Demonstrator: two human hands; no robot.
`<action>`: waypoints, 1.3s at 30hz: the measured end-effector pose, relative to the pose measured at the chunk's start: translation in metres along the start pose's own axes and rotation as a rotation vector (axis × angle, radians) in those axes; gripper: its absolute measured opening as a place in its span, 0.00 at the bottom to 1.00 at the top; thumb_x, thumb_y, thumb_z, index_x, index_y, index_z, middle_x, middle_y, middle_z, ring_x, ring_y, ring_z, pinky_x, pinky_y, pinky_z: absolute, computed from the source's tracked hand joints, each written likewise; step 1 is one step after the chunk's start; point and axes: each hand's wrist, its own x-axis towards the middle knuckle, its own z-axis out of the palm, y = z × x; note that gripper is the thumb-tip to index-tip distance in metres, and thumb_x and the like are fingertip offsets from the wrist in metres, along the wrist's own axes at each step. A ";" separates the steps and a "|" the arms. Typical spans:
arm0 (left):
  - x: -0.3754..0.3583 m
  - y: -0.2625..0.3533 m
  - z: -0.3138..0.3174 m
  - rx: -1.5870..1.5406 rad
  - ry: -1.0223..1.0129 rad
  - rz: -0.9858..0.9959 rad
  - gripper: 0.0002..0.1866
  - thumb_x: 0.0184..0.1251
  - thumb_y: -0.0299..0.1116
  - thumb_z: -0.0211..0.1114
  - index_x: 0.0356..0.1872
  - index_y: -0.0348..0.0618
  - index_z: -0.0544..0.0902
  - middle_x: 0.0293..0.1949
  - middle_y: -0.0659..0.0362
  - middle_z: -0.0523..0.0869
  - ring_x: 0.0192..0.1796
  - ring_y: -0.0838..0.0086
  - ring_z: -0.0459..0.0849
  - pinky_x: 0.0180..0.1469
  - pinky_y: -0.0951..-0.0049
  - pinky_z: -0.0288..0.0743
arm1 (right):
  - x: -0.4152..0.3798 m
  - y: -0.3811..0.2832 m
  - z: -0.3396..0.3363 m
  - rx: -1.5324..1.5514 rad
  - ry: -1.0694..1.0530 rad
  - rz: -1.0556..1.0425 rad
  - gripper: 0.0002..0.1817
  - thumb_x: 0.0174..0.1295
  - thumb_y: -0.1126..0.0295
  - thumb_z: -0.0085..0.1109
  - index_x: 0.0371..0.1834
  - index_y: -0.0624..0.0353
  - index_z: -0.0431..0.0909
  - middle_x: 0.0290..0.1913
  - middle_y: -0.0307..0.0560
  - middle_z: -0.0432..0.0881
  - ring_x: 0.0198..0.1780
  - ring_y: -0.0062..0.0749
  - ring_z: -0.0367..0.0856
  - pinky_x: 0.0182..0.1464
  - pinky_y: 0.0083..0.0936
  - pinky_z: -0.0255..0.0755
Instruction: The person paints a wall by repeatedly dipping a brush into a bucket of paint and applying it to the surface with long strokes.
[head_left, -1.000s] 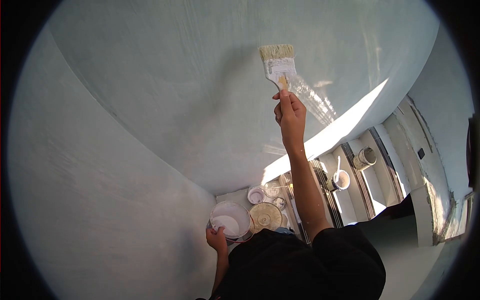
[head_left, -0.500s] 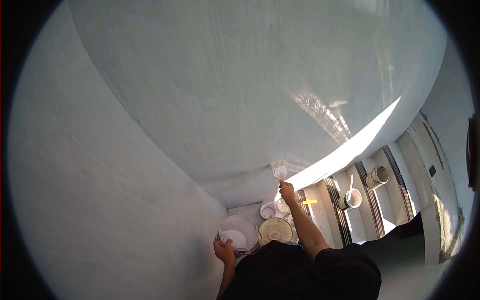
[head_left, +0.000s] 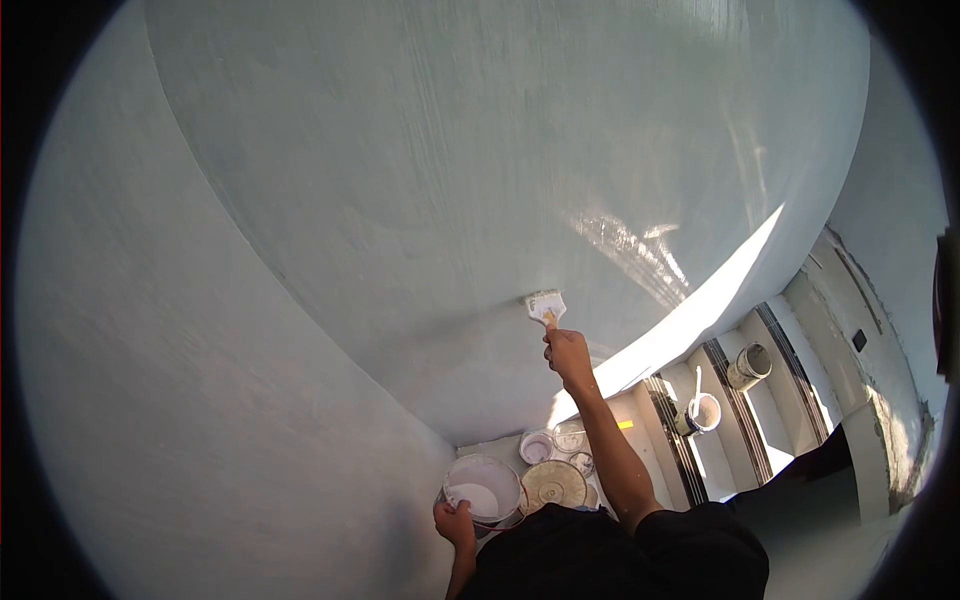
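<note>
My right hand (head_left: pixel 570 358) is closed round the handle of a wide paintbrush (head_left: pixel 546 305), its bristles against the pale grey wall (head_left: pixel 400 200). Low by the left wall, my left hand (head_left: pixel 455 523) grips the rim of a paint bucket (head_left: pixel 505 476), thumb over the edge. Whitish paint lies in the bottom of the bucket. Beside it sit a round, paint-smeared lid (head_left: pixel 553 486) and a small tub (head_left: pixel 536 447) with pale paint inside.
Steps with dark-striped edges (head_left: pixel 682 465) run along the right. On them stand a bucket with a stick in it (head_left: pixel 704 412) and another stained bucket (head_left: pixel 750 366). A second wall (head_left: pixel 200 380) meets the painted one at the left corner. Bright sunlight crosses the lower wall.
My right hand has moved the paintbrush upward and slightly left along the wall. The bucket in my left hand sits slightly lower in view.
</note>
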 end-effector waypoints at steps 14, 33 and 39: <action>-0.008 -0.002 0.006 0.021 -0.013 -0.003 0.18 0.44 0.34 0.75 0.26 0.39 0.72 0.25 0.54 0.77 0.29 0.56 0.77 0.38 0.58 0.74 | -0.006 -0.294 0.026 0.104 -0.092 -0.746 0.19 0.77 0.53 0.53 0.29 0.52 0.71 0.15 0.25 0.59 0.15 0.11 0.49 0.19 0.17 0.43; 0.000 -0.015 0.002 0.030 -0.002 0.072 0.19 0.41 0.32 0.75 0.23 0.41 0.70 0.22 0.55 0.74 0.26 0.58 0.75 0.35 0.60 0.72 | 0.000 0.153 -0.067 -0.254 0.037 0.125 0.25 0.73 0.51 0.58 0.31 0.65 0.84 0.15 0.35 0.70 0.16 0.20 0.66 0.21 0.24 0.58; 0.006 0.011 -0.004 -0.029 -0.032 0.130 0.19 0.39 0.30 0.75 0.22 0.41 0.68 0.20 0.58 0.72 0.24 0.61 0.71 0.33 0.62 0.71 | -0.053 -0.018 -0.051 -0.427 -0.504 -0.003 0.24 0.76 0.52 0.55 0.38 0.63 0.86 0.17 0.29 0.64 0.20 0.15 0.58 0.25 0.21 0.54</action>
